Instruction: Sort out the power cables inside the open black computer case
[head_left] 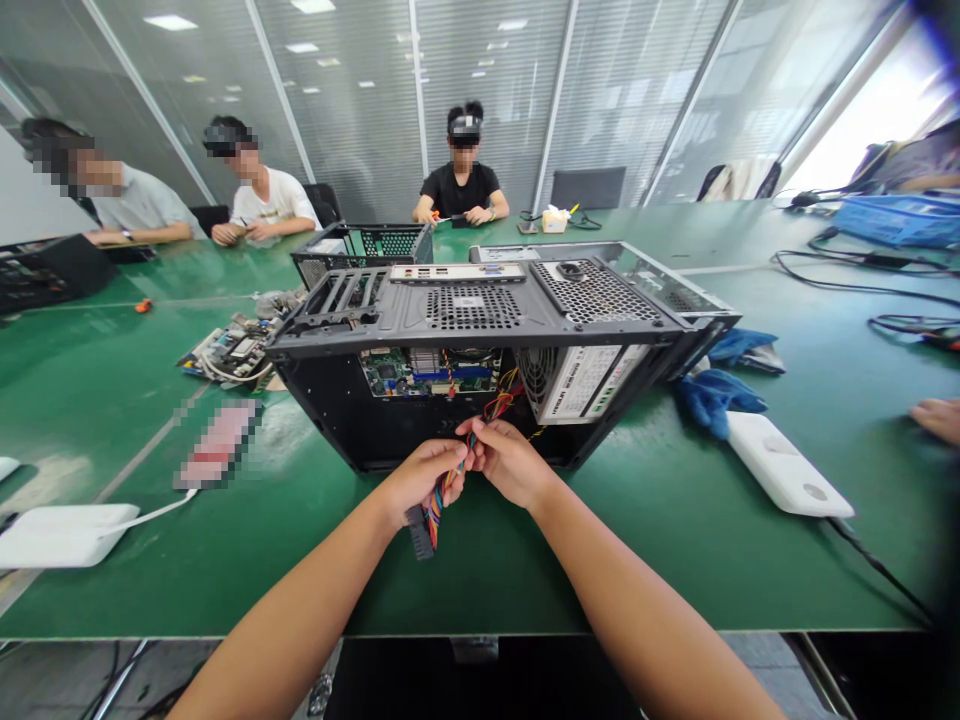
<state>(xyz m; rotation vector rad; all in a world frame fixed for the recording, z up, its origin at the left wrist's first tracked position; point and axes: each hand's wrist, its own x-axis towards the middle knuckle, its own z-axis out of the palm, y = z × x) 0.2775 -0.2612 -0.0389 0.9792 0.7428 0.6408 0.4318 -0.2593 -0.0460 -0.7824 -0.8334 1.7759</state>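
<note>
A black computer case [322, 420] lies on its side in front of me, its opening facing my hands. Inside show a motherboard [397, 374] and, to the right, a power supply [596, 383]. A bundle of coloured cables [435, 508] runs out from the power supply, with a black connector [421, 533] hanging at its end. My left hand [429, 470] is closed round this bundle above the connector. Just beside it, my right hand [510, 462] pinches the same bundle nearer the case. The fingertips of both hands nearly meet.
Circuit boards and cables [238, 345] lie left of the case, near a phone [219, 445] and a white power bank [67, 535]. On the right are blue gloves [716, 398] and a white device [787, 465]. Several people sit around the green table [847, 400].
</note>
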